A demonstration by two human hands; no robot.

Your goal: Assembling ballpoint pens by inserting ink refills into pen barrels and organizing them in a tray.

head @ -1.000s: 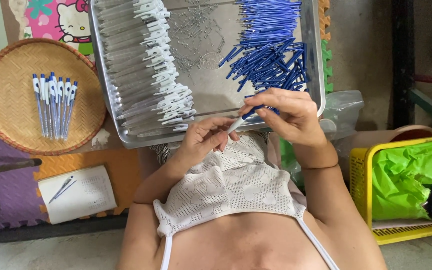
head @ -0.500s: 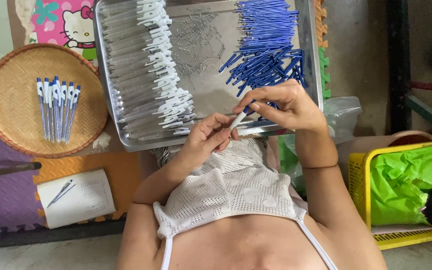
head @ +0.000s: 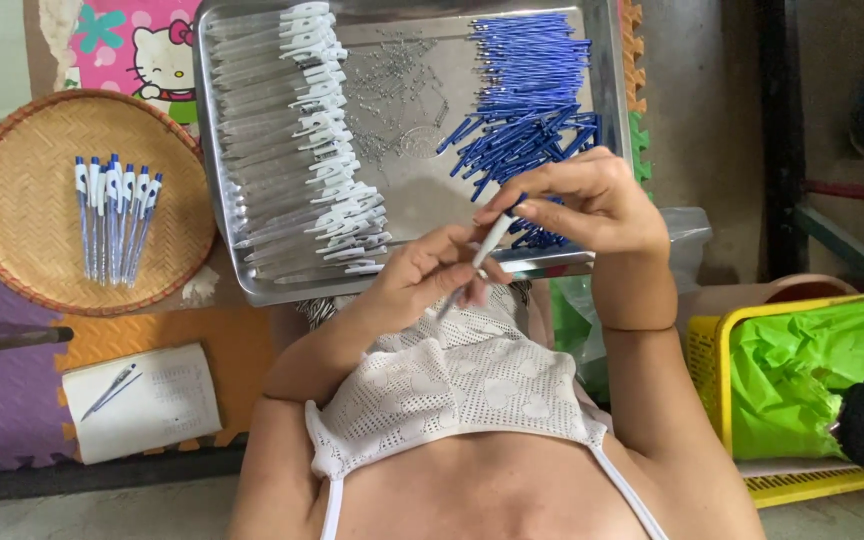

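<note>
head view: the right hand (head: 592, 205) has lifted a little off the tray's (head: 407, 195) near edge since a second ago, pinching a blue refill (head: 524, 203) at the top of the pen barrel (head: 482, 258) gripped by the left hand (head: 417, 280).

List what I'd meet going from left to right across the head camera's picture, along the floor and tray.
Round woven basket holding finished pens → white pen barrels → small metal springs → blue refills → yellow basket with green plastic bag.
</note>
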